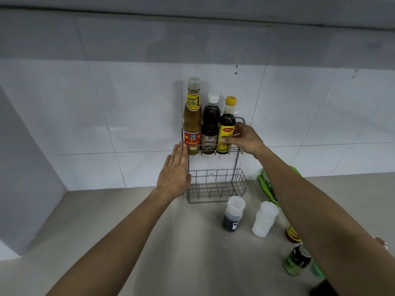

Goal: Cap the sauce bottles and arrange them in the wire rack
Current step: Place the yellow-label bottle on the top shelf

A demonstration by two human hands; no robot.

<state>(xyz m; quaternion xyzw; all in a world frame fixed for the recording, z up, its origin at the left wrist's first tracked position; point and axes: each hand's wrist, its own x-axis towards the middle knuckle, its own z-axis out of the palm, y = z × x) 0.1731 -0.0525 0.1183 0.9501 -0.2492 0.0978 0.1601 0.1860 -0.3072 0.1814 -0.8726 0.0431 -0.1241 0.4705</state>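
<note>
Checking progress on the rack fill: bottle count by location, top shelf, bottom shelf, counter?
Top shelf of the wire rack: 3 (tan sauce bottle, dark bottle with white cap, yellow-capped bottle held by the right hand)
Bottom shelf: 0
Counter: 4 visible (dark-filled, white, red-labelled, green)
Total: 7

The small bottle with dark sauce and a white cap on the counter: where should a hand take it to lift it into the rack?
Grip the small dark-sauce bottle around its body, just under the wide white cap, coming from the near side. It stands upright with open counter in front, while the white bottle stands close to its right. The lower basket of the rack looks free.
</note>
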